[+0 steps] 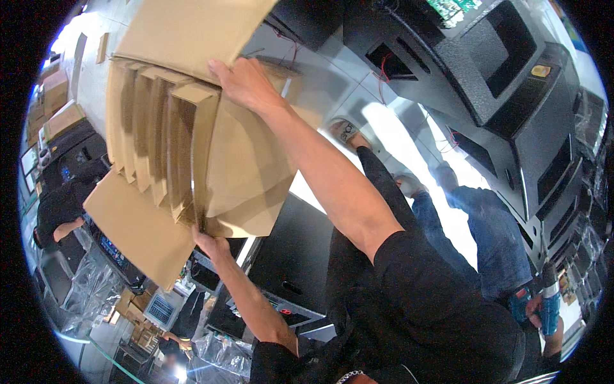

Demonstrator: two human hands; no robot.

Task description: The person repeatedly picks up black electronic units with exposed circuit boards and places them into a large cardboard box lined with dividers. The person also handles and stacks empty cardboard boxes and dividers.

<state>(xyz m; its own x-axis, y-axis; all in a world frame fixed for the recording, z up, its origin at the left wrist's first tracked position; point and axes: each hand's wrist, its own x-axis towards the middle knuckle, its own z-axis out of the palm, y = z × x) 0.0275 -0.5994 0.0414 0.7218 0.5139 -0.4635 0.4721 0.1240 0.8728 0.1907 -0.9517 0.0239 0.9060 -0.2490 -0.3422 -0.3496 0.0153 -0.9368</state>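
A brown cardboard box (249, 147) with its flaps spread apart hangs between my hands at upper left. Inside it stand several folded cardboard strips (185, 147), side by side. My right hand (246, 83) is closed on the box's upper edge, by the fold of a large flap (192, 32). Lower down, my left hand (210, 245) grips the bottom edge, near the corner of another flap (137, 224). The fingers of both hands are partly hidden behind the cardboard.
Black speaker cabinets (441, 70) with cut-outs and loose red wires stand at right. Another black cabinet (291, 249) is beyond my left forearm. A co-worker in jeans (492, 237) is close on my right; a hand there holds a power drill (549, 304). Other people work at left.
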